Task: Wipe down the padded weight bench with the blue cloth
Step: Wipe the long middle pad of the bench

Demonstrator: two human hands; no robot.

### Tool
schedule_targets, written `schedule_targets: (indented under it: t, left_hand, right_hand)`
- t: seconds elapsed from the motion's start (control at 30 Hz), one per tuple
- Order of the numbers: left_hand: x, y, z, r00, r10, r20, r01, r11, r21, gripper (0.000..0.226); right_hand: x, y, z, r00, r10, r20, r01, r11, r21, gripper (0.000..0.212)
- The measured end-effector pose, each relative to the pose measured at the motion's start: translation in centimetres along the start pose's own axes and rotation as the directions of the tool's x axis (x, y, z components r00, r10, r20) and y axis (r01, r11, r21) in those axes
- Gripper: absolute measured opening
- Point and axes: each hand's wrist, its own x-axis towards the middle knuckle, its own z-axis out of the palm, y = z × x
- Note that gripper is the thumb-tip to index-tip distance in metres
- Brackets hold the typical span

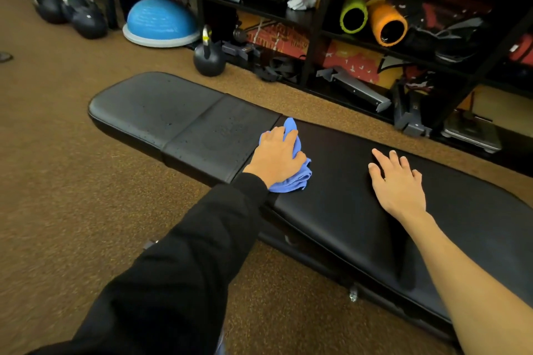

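A long black padded weight bench [346, 181] lies flat across the middle, running from upper left to lower right. Its left pads [161, 112] are speckled with droplets. The crumpled blue cloth [291, 179] lies on the bench near the seam between pads. My left hand [277, 158], in a black sleeve, presses down on the cloth with fingers curled over it. My right hand [398, 181] rests flat on the long pad to the right, fingers spread, holding nothing.
Brown carpet [86, 210] surrounds the bench. Behind it stand a black kettlebell [208, 57], a blue balance dome [160, 23], more kettlebells [83, 13] at far left, and black shelving [317, 23] with green and orange foam rollers [388, 24].
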Motion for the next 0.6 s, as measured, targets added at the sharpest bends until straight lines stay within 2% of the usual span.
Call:
schedule_targets:
  t: [0.1,0.23,0.33,0.4,0.6]
  left_hand:
    - [-3.2,-0.2,-1.0,0.998,0.064,-0.022,-0.064,0.998,0.027,0.059]
    - [-6.5,-0.8,-1.8,0.997,0.076,-0.026,-0.075,0.997,0.017,0.055]
    - [-5.2,-0.6,-1.9,0.997,0.069,-0.017,-0.068,0.997,0.027,0.058]
    - [-3.5,-0.2,-1.4,0.999,0.033,-0.009,-0.032,0.999,0.034,0.060]
    - [0.7,0.4,-0.1,0.997,-0.076,0.026,0.076,0.997,0.009,0.043]
  right_hand:
    - [0.1,0.0,0.0,1.000,-0.006,-0.009,0.006,1.000,0.001,0.052]
    - [0.0,0.0,0.2,1.000,-0.004,-0.007,0.004,1.000,-0.007,0.052]
    - [0.1,-0.1,0.2,1.000,0.004,0.000,-0.004,1.000,-0.013,0.051]
    - [0.1,-0.1,0.3,1.000,0.009,0.003,-0.009,1.000,-0.012,0.051]
    - [0.1,-0.1,0.1,1.000,0.010,0.015,-0.010,1.000,0.005,0.051]
